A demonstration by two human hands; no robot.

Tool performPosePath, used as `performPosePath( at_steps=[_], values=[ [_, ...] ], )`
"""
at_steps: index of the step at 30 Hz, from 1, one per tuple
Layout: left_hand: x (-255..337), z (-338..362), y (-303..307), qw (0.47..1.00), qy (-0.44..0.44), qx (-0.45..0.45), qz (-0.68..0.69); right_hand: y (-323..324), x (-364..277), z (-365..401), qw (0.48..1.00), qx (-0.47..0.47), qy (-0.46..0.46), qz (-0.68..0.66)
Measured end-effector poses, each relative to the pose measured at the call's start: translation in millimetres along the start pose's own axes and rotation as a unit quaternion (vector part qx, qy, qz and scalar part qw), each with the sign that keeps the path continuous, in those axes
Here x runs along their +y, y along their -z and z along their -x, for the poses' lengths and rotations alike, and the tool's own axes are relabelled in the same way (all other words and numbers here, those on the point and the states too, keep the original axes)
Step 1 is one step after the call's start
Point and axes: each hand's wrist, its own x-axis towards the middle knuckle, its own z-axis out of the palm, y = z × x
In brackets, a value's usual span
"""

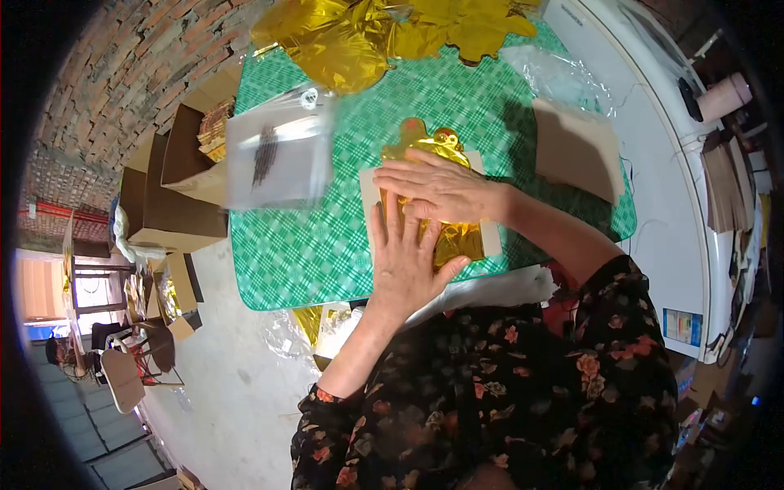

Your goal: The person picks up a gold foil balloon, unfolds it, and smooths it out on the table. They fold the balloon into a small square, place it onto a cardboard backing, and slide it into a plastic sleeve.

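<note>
On the green checked tablecloth [286, 261], a folded gold foil balloon [461, 243] lies over a pale cardboard sheet [492, 238] whose edges show on both sides. My left hand [402, 265] rests flat on the foil's left part, fingers spread and pointing away from me. Across the upper part of the foil lies my right hand [441, 189], fingers stretched out to the left, its lower edge close to my left fingertips. The far end of the foil, with a rounded printed shape, sticks out beyond my right hand.
Large gold foil sheets [343, 45] cover the far edge. Clear plastic bags [279, 151] lie at the left, beside open cardboard boxes [175, 204]. A brown cardboard piece [576, 151] and crumpled clear plastic [563, 75] lie at the right, next to a white appliance [661, 204].
</note>
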Motion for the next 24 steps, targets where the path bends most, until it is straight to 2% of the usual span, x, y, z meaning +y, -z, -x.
performPosePath(
  at_steps=[2,9,12,19,24],
  values=[
    [-1,5,-3,1.0,0.004,0.012,0.018,-13,6,0,0.999,0.031,0.008,0.02],
    [12,42,7,0.993,0.034,0.029,0.113,-15,4,1,1.0,0.018,-0.004,0.022],
    [16,47,11,0.998,-0.005,-0.001,0.055,-20,5,1,0.998,0.049,0.014,0.035],
    [16,49,8,0.999,-0.016,-0.015,0.038,-29,6,0,0.991,0.104,0.042,0.077],
    [20,47,13,0.998,-0.025,-0.004,0.061,-29,6,-4,0.993,0.059,0.019,0.097]
  ],
)
